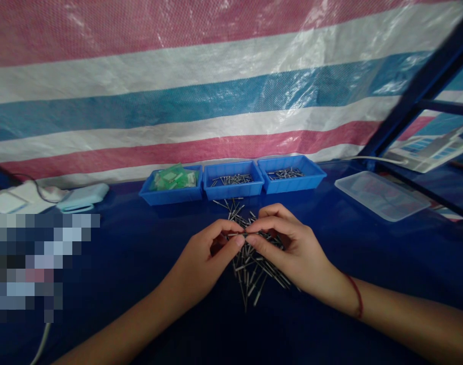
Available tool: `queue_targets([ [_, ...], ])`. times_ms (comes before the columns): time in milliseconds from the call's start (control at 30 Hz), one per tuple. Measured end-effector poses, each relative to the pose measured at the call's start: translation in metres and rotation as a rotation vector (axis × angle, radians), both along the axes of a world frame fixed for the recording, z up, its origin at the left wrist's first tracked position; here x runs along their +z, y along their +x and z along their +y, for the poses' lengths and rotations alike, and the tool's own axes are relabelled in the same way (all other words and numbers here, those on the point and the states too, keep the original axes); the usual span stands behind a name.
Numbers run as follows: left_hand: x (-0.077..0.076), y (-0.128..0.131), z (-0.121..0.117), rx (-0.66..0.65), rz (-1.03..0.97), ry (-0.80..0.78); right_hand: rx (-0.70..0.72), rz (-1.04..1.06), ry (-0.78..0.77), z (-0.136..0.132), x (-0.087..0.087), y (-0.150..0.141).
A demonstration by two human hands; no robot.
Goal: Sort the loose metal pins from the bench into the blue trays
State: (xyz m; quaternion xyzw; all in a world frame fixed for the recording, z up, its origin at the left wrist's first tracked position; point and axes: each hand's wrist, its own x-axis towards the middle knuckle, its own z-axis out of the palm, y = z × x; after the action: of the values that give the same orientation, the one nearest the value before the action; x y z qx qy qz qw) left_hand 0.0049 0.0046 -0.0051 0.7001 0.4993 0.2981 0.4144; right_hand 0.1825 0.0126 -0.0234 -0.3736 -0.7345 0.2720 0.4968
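Observation:
Above a loose pile of blind rivets (250, 268), both hands meet with their fingertips nearly touching. My left hand (203, 256) pinches one end of a thin metal blind rivet (236, 234) between thumb and forefinger. At the other end, my right hand (301, 248) pinches the same rivet, its fingers covering part of it. The rivet lies about level, side to side. In the pile, the rivets have thin dark stems and thicker silver bodies, and point in many directions.
Behind the pile stand three blue bins: the left bin (172, 197) holds green packets, while the middle bin (234, 190) and right bin (297, 183) hold small metal pieces. A clear plastic lid (381, 195) lies right. Light-blue case (82, 196) sits left. Striped sheeting (216, 101) hangs behind.

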Motion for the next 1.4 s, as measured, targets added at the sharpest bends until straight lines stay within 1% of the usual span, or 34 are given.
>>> queue_targets([
  [200, -0.003, 0.000, -0.002, 0.050, -0.025, 0.024, -0.005, -0.012, -0.010, 0.000, -0.003, 0.000],
  [333, -0.003, 0.000, -0.003, 0.077, -0.014, 0.074, 0.000, -0.038, 0.008, 0.003, -0.004, 0.000],
  [567, 0.003, 0.001, -0.006, 0.076, 0.018, 0.139, 0.083, -0.093, 0.045, 0.002, -0.002, 0.000],
  [667, 0.001, 0.000, -0.006, 0.054, 0.014, 0.128, 0.144, -0.168, 0.062, 0.001, 0.001, 0.000],
  [733, -0.002, 0.000, -0.006, 0.037, -0.004, 0.101, 0.143, -0.235, 0.109, 0.007, 0.003, 0.004],
  [767, -0.003, 0.000, -0.005, 0.039, -0.012, 0.090, 0.104, -0.263, 0.146, 0.012, 0.004, 0.008],
  [800, -0.004, -0.001, -0.004, 0.047, -0.018, 0.083, 0.034, -0.284, 0.191, 0.019, 0.005, 0.014],
  [867, -0.005, -0.002, -0.002, 0.071, -0.008, 0.088, -0.182, -0.313, 0.300, 0.038, 0.008, 0.030],
  [933, -0.005, -0.005, 0.002, 0.088, 0.043, 0.125, -0.446, -0.367, 0.408, 0.060, 0.009, 0.052],
  [1000, -0.004, -0.011, 0.008, 0.078, 0.151, 0.199, -0.672, -0.487, 0.442, 0.080, 0.009, 0.073],
  [1067, -0.003, -0.020, 0.015, -0.008, 0.307, 0.291, -0.771, -0.601, 0.416, 0.094, 0.006, 0.088],
  [1100, -0.003, -0.024, 0.018, -0.059, 0.375, 0.345, -0.788, -0.620, 0.395, 0.097, 0.004, 0.093],
  [1167, -0.004, -0.032, 0.024, -0.112, 0.493, 0.387, -0.774, -0.628, 0.361, 0.098, 0.001, 0.096],
  [1267, -0.007, -0.038, 0.029, -0.146, 0.618, 0.408, -0.690, -0.621, 0.352, 0.090, 0.000, 0.087],
  [1400, -0.010, -0.038, 0.030, -0.203, 0.690, 0.450, -0.549, -0.611, 0.396, 0.074, 0.002, 0.068],
])
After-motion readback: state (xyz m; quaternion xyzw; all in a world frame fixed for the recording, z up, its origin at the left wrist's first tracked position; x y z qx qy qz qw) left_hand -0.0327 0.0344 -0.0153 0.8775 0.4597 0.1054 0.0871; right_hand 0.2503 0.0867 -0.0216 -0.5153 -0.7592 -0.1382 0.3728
